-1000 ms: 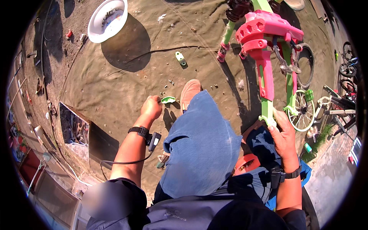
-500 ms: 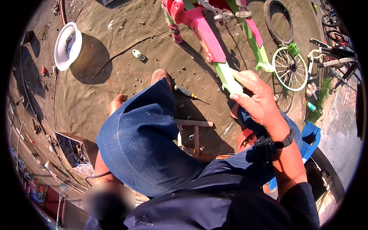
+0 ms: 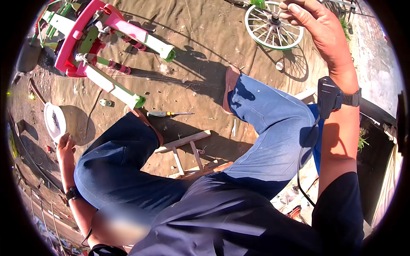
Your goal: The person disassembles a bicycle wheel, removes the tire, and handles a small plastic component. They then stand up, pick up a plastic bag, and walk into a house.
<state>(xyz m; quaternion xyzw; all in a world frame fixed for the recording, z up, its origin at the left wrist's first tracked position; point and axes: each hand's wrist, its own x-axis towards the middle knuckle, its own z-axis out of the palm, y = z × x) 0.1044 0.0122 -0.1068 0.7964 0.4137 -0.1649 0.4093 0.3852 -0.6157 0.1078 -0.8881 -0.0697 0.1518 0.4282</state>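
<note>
My right hand [image 3: 321,27] is raised at the upper right, beside a small white spoked wheel [image 3: 273,32] with a green rim. Its fingers are bent and apart, and nothing shows in them. Whether the fingertips touch the wheel is unclear. At the far left, beyond my knee, my left hand [image 3: 66,147] hangs with loosely curled fingers, close to a white bowl [image 3: 54,121]; I see nothing held in it. A pink frame [image 3: 74,38] with pale green legs, seemingly from a child's bicycle, stands at the upper left, apart from both hands.
A screwdriver [image 3: 168,114] lies on the brown ground sheet [image 3: 183,87] between my feet. Near it are a small pale green part [image 3: 106,103] and a low wooden stool [image 3: 190,153]. A white round cap [image 3: 279,66] lies below the wheel. Pavement [image 3: 373,64] borders the sheet on the right.
The view has swung rightward. My right hand has let go of the frame's green leg and moved over to the wheel. My left hand now shows more fully, near the bowl.
</note>
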